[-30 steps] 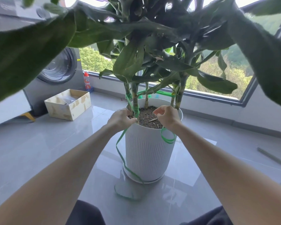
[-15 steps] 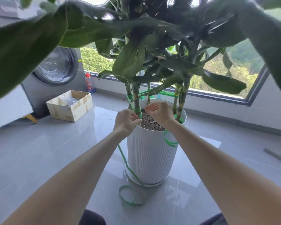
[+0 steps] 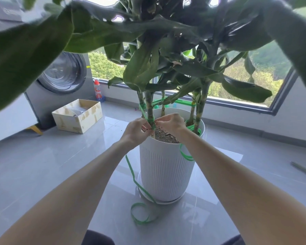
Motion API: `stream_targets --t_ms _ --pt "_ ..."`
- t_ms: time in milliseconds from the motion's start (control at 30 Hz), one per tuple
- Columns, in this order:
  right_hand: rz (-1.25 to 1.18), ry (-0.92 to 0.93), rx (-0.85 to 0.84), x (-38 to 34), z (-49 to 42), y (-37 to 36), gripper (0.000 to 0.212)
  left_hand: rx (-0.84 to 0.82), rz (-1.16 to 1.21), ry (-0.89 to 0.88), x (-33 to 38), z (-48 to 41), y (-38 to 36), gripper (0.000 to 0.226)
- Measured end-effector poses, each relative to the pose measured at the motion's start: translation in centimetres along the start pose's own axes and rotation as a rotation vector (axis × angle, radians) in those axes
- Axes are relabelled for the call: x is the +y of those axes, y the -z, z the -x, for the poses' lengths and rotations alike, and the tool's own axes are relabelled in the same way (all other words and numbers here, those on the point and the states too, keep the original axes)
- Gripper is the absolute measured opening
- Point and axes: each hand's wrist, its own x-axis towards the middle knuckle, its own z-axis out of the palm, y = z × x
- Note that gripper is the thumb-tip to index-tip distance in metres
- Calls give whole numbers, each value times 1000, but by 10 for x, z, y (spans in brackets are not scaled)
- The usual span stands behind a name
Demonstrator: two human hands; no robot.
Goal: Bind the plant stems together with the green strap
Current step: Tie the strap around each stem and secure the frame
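**Winding the strap low on the front stem**

Broad dark leaves (image 3: 148, 32) fill the top of our view, hanging over a grey tiled floor (image 3: 42, 165) with a washing machine (image 3: 60, 75) off to the left. In the middle stands the white ribbed pot (image 3: 164, 170), and a taped cardboard box (image 3: 78, 117) sits well apart from it beside the machine.

The stems (image 3: 201, 103) rise from the soil. The green strap (image 3: 151, 121) already runs from stem to stem higher up and is wound round the front stem (image 3: 149, 110) just above the rim. One slack loop drapes over the pot's right side, and a long tail drops down the left side to a coil on the floor.

Our left hand (image 3: 136, 131) and right hand (image 3: 171, 124) meet at that low wrap. Each one pinches the strap with curled fingers, close against the stem.

We judge the binding to be partly done, with this wrap now being cinched or knotted. The next move calls for steady tension from both sides so the turn does not slip, then feeding the slack on toward the next stem.
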Motion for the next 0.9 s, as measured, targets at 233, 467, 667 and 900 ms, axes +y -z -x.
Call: stream_targets --t_ms 233,467,667,900 --pt "-155 -83 -53 2 -4 -2 26 -35 121 130 10 -2 5 17" --pt "-207 -129 -76 3 -8 -2 27 27 327 287 4 -10 0 12" --pt "-218 -153 -84 3 -11 -1 27 -35 396 335 -4 -12 2 21" --pt "-257 -188 -85 3 -12 -2 27 47 409 341 -1 -10 7 21"
